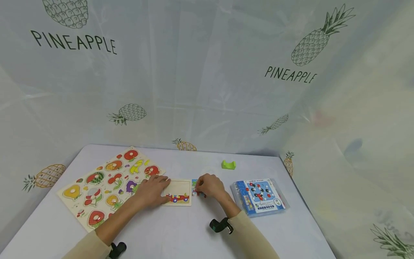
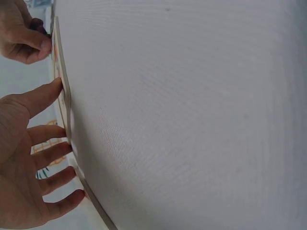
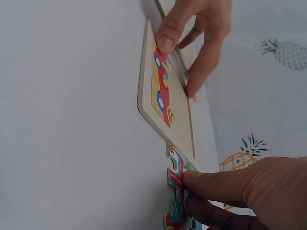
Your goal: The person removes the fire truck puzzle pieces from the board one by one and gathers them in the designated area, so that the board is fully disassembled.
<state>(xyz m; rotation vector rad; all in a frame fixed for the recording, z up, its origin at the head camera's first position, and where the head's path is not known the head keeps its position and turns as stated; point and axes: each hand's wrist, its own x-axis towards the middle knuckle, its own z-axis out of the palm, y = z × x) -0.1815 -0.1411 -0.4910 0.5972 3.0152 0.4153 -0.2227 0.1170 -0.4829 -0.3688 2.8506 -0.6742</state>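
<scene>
A small wooden puzzle tray (image 1: 180, 186) lies on the table, with a red car piece (image 3: 162, 91) set along its near side. My left hand (image 1: 150, 191) rests on the tray's left end, fingers spread and fairly straight, the thumb on the car and the fingertips by the far rim. Just right of the tray, my right hand (image 1: 211, 185) pinches a colourful jigsaw piece (image 3: 175, 165) between thumb and fingers. More blue and red pieces (image 3: 176, 211) show beneath those fingers, partly hidden by them.
A large wooden fruit puzzle board (image 1: 105, 196) lies at the left, partly under my left forearm. On the right sits a clear packet with a blue-and-white molecule card (image 1: 261, 196). A green notched block (image 1: 228, 165) stands near the back edge, before a pineapple-print curtain (image 1: 200, 72).
</scene>
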